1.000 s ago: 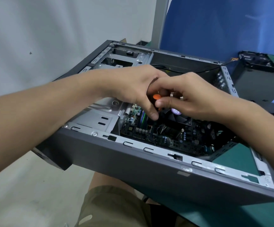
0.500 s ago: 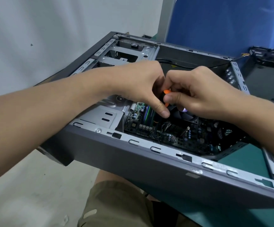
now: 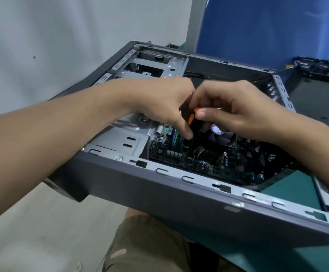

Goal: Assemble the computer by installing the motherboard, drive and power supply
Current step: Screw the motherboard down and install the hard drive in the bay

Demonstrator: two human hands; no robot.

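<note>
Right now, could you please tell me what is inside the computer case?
The motherboard lies in the computer case, cooler fan on top. The left hand and right hand grip an orange-and-black screwdriver over it. The tip and the board beneath the hands are covered.

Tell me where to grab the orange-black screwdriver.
Take the screwdriver by its handle, from above: it stands nearly upright, tip down toward the motherboard beside the CPU fan; case walls block the sides. Left hand and right hand grip it there.
</note>
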